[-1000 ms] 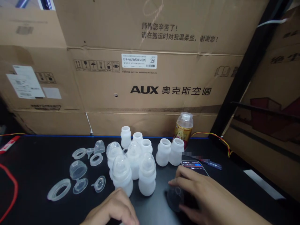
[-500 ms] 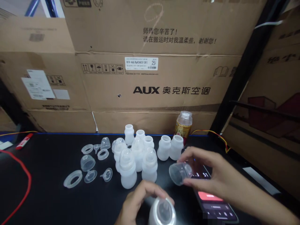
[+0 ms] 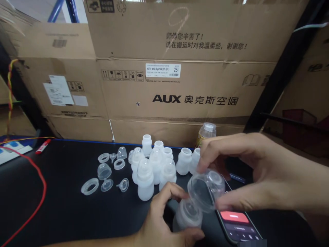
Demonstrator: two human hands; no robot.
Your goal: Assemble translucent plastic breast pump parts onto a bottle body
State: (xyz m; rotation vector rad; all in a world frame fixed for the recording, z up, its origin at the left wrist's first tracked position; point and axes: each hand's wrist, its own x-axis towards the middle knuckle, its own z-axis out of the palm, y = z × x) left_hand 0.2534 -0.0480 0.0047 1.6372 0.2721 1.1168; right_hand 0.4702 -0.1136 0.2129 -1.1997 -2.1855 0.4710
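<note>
A: Nearest the viewer, the left hand [image 3: 164, 223] wraps a small white bottle [image 3: 186, 216], fingers closed round its body, low at the near edge of the counter [image 3: 59, 212]. Half a second back that bottle sat lower, at the frame's bottom edge.

B: And the right?

A: The right hand [image 3: 257, 171] pinches a clear dome cap [image 3: 205, 188] between thumb and forefingers, tilted, its rim now touching the bottle's top. A second ago that hand lay flat on the counter over the cap; since then it has lifted and closed in. I judge capping has begun, not seated.

B: Nearby?

A: A phone [image 3: 238, 224] lies just right of the bottle, red bar lit. Farther off, a cluster of bottles [image 3: 154, 168]; left of it loose rings and caps [image 3: 105, 171]. Farthest, a labelled drink bottle [image 3: 207, 132] against cardboard boxes [image 3: 180, 89].
</note>
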